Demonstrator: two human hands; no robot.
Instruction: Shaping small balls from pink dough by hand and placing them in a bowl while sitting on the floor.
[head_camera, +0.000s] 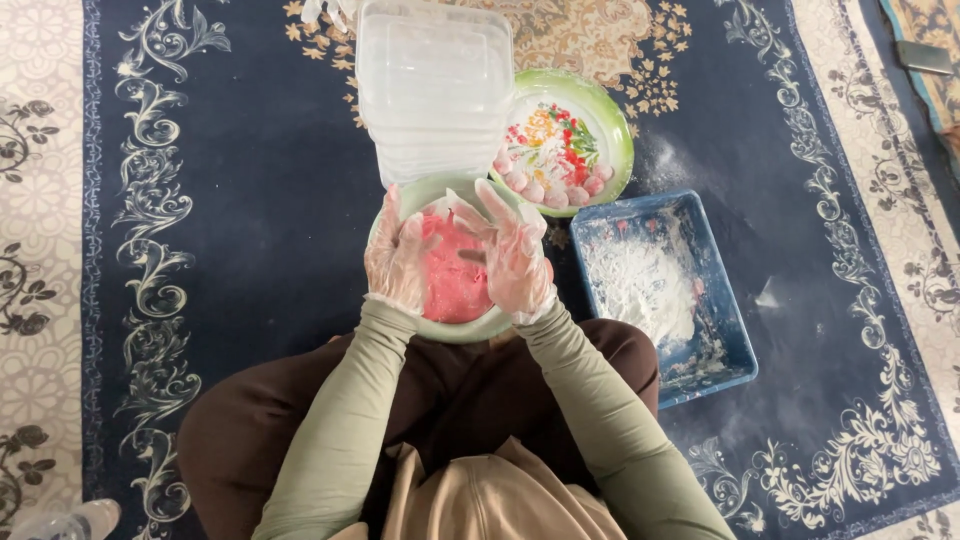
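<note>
Both gloved hands, left (398, 262) and right (513, 255), fingers curled, roll a bit of dough (452, 280); several balls (552, 186) done on the plate (612, 120), most dough left.

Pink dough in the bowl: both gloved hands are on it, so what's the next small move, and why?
Probably pinch off a small piece with the right hand while the left hand steadies the pink dough. The bowl still holds a large lump, and the plate already carries a row of small pink balls.
</note>
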